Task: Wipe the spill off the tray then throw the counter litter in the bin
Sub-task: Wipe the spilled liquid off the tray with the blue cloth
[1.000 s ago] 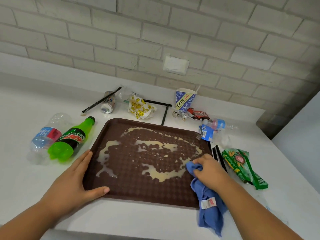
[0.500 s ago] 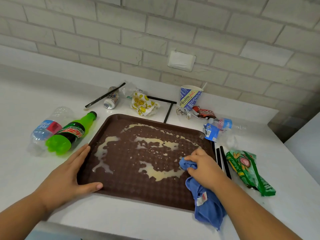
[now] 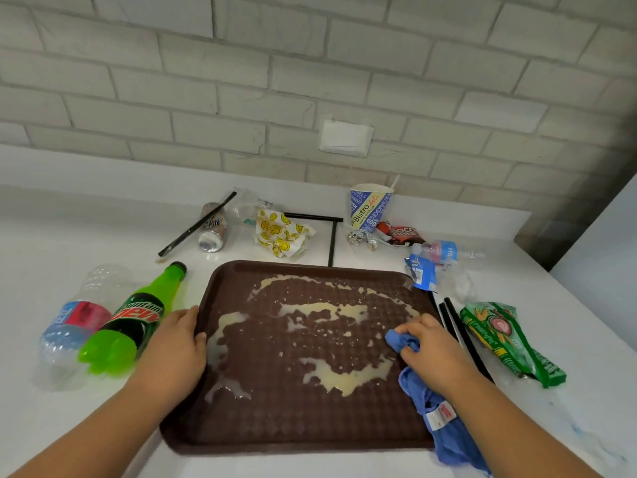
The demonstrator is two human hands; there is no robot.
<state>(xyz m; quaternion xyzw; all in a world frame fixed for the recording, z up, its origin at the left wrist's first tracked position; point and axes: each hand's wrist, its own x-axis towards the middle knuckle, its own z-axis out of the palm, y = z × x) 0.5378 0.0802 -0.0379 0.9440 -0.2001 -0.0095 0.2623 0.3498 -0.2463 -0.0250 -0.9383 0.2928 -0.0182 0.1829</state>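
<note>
Right hand point(image 3: 432, 346) bunches blue cloth point(image 3: 444, 432) at right side of tray point(image 3: 310, 441), milky spill point(image 3: 344, 377) just left of that grip, mostly unwiped; left hand point(image 3: 175, 343) lies flat, bracing the opposite rim; green bottle point(image 3: 138, 319), paper cup point(image 3: 368, 208) and green wrapper point(image 3: 506, 339) unbinned, bin unseen.

The green bottle point(image 3: 138, 319) lying on the table point(image 3: 69, 222) is showing a "Mountain Dew" label, upside down to the camera. The paper cup point(image 3: 370, 207) by the wall is reading "Bistro deli" up its side, with "DONUTS" and a cut-off "GOO" next to it. The can point(image 3: 212, 225) is bearing script that looks like "Diet". The red wrapper point(image 3: 401, 232) is showing "choco". The small clear bottle point(image 3: 444, 251) is showing "SH" on its blue label. Print on the green packet point(image 3: 506, 339) and on the tag of the blue cloth point(image 3: 444, 429) is coming out too small to read.
</note>
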